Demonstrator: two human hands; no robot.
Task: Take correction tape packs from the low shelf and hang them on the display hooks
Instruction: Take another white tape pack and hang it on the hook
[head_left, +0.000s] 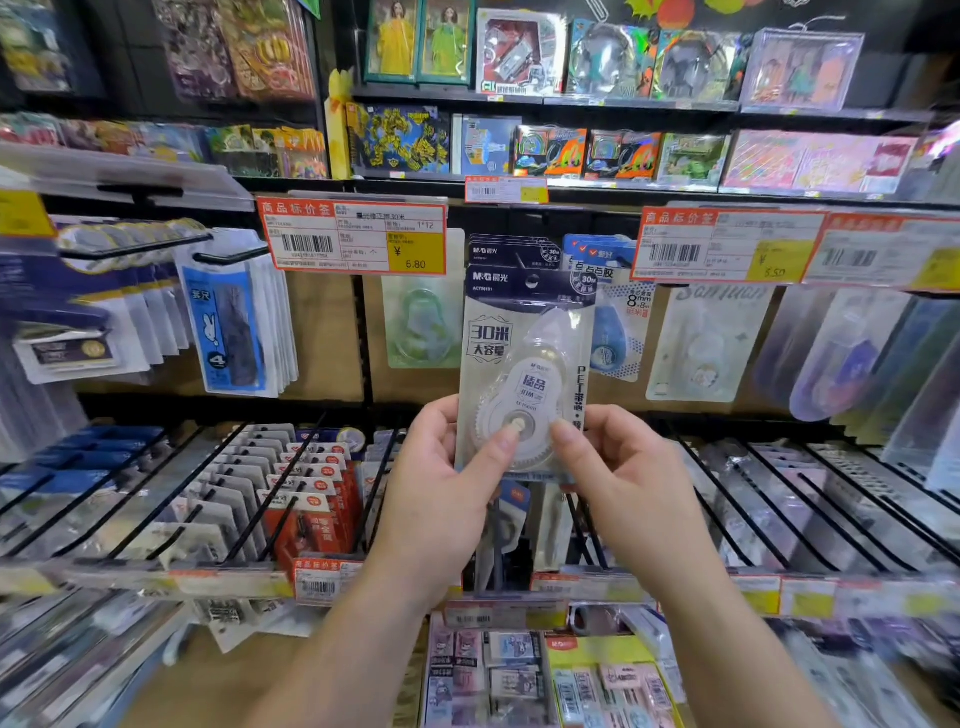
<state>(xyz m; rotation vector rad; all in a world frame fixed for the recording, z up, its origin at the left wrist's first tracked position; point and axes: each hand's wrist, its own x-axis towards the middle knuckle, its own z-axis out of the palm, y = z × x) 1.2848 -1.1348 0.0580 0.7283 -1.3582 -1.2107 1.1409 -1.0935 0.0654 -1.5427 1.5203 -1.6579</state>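
Pack: correction tape pack (524, 374), pale card w/ dark top band, clear blister over white roller.
Axis: long axis vertical, hang hole up.
Grip: left hand (441, 488) & right hand (618, 478) both pinch pack's bottom end; pack stands above fingers.
Location: centre, in front of same packs on hook (511, 252), right of price tag (353, 236).

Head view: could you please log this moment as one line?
left hand + right hand: hold correction tape pack upright | matching packs hang behind
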